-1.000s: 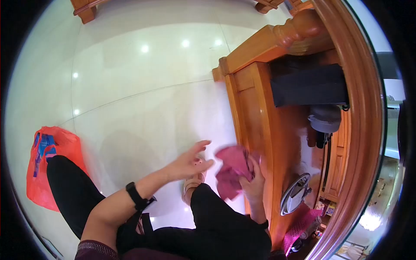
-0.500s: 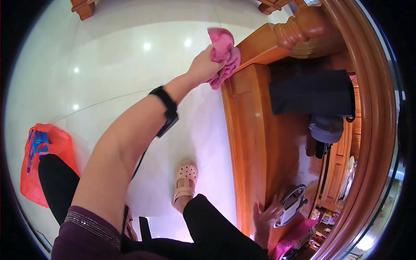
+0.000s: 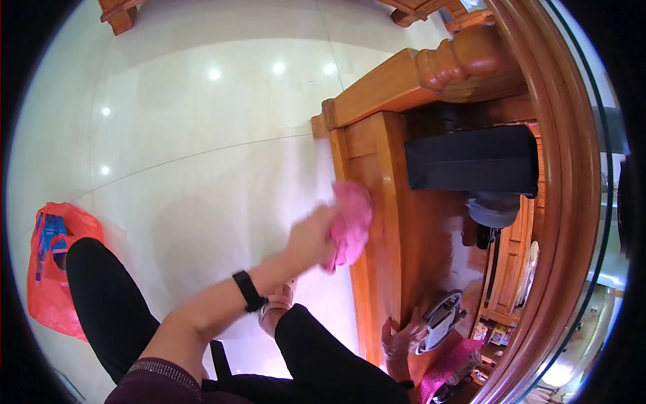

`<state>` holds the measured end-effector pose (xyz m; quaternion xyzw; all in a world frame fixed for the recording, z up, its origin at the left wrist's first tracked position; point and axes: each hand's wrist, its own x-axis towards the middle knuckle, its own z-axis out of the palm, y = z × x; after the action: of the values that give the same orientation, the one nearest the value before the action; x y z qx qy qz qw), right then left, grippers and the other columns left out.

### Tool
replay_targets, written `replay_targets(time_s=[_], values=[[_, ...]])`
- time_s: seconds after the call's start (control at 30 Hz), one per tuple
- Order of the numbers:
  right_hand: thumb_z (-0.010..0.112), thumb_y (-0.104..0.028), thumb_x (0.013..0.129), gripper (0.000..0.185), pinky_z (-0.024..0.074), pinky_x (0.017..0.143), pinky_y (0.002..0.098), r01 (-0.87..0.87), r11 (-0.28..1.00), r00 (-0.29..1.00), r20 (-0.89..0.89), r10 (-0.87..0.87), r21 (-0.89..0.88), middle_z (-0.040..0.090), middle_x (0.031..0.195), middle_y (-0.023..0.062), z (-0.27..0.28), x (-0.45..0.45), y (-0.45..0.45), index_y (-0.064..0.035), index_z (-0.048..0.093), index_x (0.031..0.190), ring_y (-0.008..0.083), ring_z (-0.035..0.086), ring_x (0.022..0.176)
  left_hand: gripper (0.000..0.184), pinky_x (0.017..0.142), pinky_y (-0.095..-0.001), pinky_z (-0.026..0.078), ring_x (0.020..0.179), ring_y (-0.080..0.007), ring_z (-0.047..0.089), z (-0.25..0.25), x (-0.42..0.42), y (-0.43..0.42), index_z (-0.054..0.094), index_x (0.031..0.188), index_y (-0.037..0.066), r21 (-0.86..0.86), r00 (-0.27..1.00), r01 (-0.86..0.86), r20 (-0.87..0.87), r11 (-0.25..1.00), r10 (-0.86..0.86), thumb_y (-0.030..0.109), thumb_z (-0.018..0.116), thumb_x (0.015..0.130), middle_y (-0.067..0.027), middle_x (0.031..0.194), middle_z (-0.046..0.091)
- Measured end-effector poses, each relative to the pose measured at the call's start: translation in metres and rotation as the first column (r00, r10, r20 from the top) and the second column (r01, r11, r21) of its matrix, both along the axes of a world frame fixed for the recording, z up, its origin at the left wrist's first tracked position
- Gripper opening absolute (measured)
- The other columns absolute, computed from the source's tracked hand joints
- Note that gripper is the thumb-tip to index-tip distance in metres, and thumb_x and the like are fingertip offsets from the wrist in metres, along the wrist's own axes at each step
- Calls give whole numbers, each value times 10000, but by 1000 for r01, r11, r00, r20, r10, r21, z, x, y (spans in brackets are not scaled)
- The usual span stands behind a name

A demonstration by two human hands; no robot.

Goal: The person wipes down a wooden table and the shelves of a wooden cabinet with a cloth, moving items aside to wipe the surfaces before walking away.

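My left hand (image 3: pixel 315 236), with a black band on the wrist, is closed around a bunched pink cloth (image 3: pixel 351 222). The cloth lies against the front side panel of a low wooden piece of furniture (image 3: pixel 387 249), and both hand and cloth are slightly blurred. Lower down, my right hand (image 3: pixel 402 340) rests at the edge of the same wooden piece. Its thumb stands apart from the fingers, and no object shows in it. Close beside its fingertips is a round grey-rimmed object (image 3: pixel 441 323).
A black box-like bag (image 3: pixel 471 159) and a grey cap-like item (image 3: pixel 493 210) sit on the wooden shelf. A pink perforated basket (image 3: pixel 447 367) is near my right hand. A red plastic bag (image 3: pixel 57 296) lies on the tiled floor (image 3: pixel 195 182). A glass-edged wooden rail (image 3: pixel 562 202) curves along the right.
My left hand has brought the pink cloth from the far corner of the wooden piece back toward me along its side. My right hand stays near the same spot. The view has shifted slightly.
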<state>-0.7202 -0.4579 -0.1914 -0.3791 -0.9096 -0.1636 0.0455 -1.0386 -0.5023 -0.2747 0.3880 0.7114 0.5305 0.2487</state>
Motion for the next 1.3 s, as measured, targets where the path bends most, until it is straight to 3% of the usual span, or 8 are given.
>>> replay_targets(time_s=[0.07,0.3,0.47,0.6,0.7,0.87,1.13,1.3], values=[[685,-277,679,729,339,809,531,27,1000,999,17,-27,13,453,1048,199,2,2,-1,-8,368,1278,368,443,922,497,735,-446,494,860,-375,602,20,-56,23,491,1201,210,165,971,-236,-1,958,240,193,663,735,-173,1004,573],[676,-301,696,728,317,873,539,74,996,997,-1,-74,-43,453,1179,248,0,6,-3,0,365,1281,404,440,1018,497,658,-465,512,799,-361,626,2,-65,81,491,1156,88,-338,891,84,-395,937,-223,178,650,694,-166,958,616],[638,-318,720,692,348,814,540,40,999,999,7,-40,-13,461,1064,208,3,4,-1,-3,387,1282,378,454,944,674,696,-429,519,827,-325,648,-12,93,5,487,1257,86,-284,811,417,-313,863,-495,156,684,616,-130,1033,633],[632,-267,704,671,339,815,551,42,996,999,-8,-43,-78,481,1026,231,0,11,1,3,394,1271,392,464,927,549,733,-379,508,833,-324,640,0,66,3,556,1189,99,-304,677,730,192,612,-711,202,672,662,-135,958,659],[640,-255,689,681,335,810,551,14,998,999,-38,-16,-57,470,1027,216,2,6,-1,0,387,1267,381,455,910,374,794,-406,498,909,-345,623,20,-7,-5,605,1137,168,-1,943,152,300,988,-144,193,556,767,-150,978,658],[649,-252,682,694,339,794,535,42,999,999,-4,-42,-22,465,1021,202,0,7,0,-8,370,1269,367,447,911,500,771,-469,469,943,-396,571,50,-158,69,464,1228,84,184,908,-388,-95,903,409,126,573,741,-201,969,588],[642,-239,671,679,345,791,519,47,999,999,-3,-47,-25,467,1004,195,2,5,-2,6,392,1253,362,448,910,484,821,-453,485,948,-400,598,-25,-120,67,472,1264,177,-445,998,61,-2,893,-69,141,520,784,-204,1061,616],[618,-236,679,634,344,797,523,49,999,999,-24,-49,-7,475,986,199,4,2,-1,10,425,1231,363,462,893,514,765,-405,490,889,-369,620,95,-119,61,499,1281,178,450,973,-221,157,865,167,266,619,789,-187,1065,622]])
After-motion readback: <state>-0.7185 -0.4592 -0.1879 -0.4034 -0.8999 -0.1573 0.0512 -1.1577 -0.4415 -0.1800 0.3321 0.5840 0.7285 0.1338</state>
